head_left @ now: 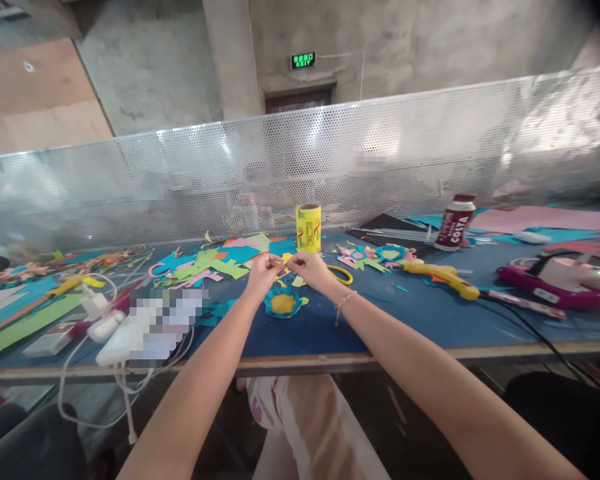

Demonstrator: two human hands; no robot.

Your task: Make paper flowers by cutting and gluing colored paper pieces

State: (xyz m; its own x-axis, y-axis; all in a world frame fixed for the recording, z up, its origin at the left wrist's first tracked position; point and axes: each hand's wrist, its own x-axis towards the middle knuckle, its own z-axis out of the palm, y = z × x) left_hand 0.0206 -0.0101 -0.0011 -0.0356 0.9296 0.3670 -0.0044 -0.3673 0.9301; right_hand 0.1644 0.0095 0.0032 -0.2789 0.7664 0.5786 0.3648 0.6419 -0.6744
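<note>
Both my arms reach out over the blue table [420, 320]. My left hand [263, 273] and my right hand [307, 268] meet above it, fingers pinched together on a small yellow piece of paper [283, 261] held between them. Just below the hands lies a blue paper flower with a yellow centre [283, 303]. A yellow roll of tape [309, 228] stands upright behind the hands. Yellow-handled scissors [343, 275] lie right beside my right wrist.
Coloured paper scraps [215, 263] and paper flowers [375, 255] litter the table. A yellow glue gun [443, 277] with its cable lies right, near a Costa bottle [454, 223] and a pink device [550, 283]. White chargers and cables [110, 330] sit left. A perforated metal screen [405, 160] backs the table.
</note>
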